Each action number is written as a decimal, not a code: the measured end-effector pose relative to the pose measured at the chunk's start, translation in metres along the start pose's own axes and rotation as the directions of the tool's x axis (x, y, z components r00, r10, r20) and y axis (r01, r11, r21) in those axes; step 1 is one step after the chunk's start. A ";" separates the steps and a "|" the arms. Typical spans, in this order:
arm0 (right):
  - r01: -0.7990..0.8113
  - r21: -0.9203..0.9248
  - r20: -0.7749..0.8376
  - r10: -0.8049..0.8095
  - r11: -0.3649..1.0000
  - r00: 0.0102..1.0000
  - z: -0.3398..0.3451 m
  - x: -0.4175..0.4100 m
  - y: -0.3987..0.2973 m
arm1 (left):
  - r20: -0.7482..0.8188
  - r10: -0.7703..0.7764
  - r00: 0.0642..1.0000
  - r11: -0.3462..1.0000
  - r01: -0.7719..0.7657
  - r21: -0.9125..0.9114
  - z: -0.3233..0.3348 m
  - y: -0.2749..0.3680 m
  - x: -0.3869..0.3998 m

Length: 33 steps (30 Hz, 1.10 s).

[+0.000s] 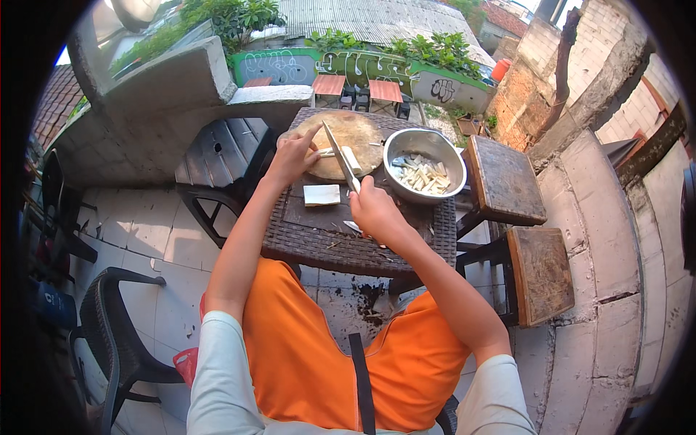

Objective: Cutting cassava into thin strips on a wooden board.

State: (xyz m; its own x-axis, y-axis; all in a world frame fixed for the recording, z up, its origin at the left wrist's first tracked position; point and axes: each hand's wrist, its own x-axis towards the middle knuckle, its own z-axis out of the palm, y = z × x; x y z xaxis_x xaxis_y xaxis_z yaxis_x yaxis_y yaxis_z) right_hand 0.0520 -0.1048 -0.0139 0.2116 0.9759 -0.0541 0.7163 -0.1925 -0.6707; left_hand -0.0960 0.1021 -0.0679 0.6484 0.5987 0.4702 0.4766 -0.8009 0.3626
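Note:
My right hand [378,209] grips the pale handle of a kitchen knife [340,154], its blade slanting up and to the left over a round wooden cutting board [356,128]. Left of the blade, my left hand [295,152] holds a few pale food strips [326,152] against the board, index finger stretched towards the knife tip. A thicker pale piece [351,159] lies just right of the blade. Nearer me, a white rectangular food block [322,194] rests on the table. Pale cut sticks [424,176] lie in a metal bowl [395,179] right of the board.
The dark woven table [321,244] carries scraps and another small blade [353,226]. Wooden stools [505,179] stand at right, a black plastic stool [223,152] at left. A dark armchair [117,337] is behind on the left. Dark debris [370,299] litters the tiled floor.

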 end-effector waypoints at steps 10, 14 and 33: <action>0.050 -0.168 -0.018 -0.053 0.985 0.998 0.020 0.026 0.004 | -0.091 -0.032 0.995 0.989 0.018 -0.146 0.008 0.006 -0.001; 0.114 -0.238 -0.029 -0.124 0.965 0.992 0.023 0.037 0.001 | -0.077 -0.053 0.996 0.971 0.033 -0.238 0.009 -0.003 -0.001; -0.064 0.191 0.016 0.062 0.979 0.998 -0.031 0.012 -0.026 | -0.183 -0.006 0.983 1.000 0.005 -0.007 0.009 0.016 0.008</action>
State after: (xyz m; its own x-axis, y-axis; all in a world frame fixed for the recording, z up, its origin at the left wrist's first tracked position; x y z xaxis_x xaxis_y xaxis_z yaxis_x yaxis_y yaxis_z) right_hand 0.0564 -0.0917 0.0254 0.2451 0.9635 -0.1079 0.5607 -0.2317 -0.7949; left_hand -0.0778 0.0938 -0.0659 0.5261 0.5957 0.6069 0.4754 -0.7977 0.3709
